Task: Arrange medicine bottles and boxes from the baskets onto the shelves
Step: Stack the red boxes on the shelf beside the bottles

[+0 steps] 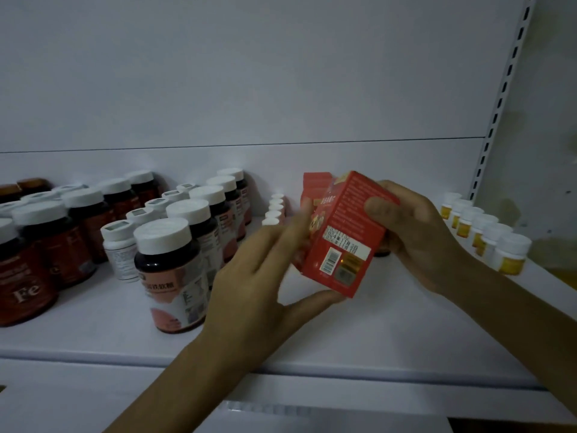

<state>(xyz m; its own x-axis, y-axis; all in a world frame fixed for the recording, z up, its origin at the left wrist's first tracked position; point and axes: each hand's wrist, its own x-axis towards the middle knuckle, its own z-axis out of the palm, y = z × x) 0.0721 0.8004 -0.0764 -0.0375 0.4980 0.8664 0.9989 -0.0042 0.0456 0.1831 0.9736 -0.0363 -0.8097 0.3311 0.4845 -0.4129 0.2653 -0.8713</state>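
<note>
Both hands hold a red medicine box (342,235) tilted above the white shelf (390,323). My right hand (418,235) grips its right side, thumb on the front face. From the lower left, my left hand (265,273) holds the same box, thumb under its bottom edge and fingers along its left side. Another red box (315,185) stands upright behind it against the back wall. Partly hidden behind my left fingers is a row of small white-capped bottles (276,207).
Rows of dark bottles with white caps (170,260) fill the shelf's left half, with brown "Fe" bottles (28,276) at far left. Small white bottles with yellow labels (490,235) line the right end by the slotted upright (499,98). Bare shelf lies below the box.
</note>
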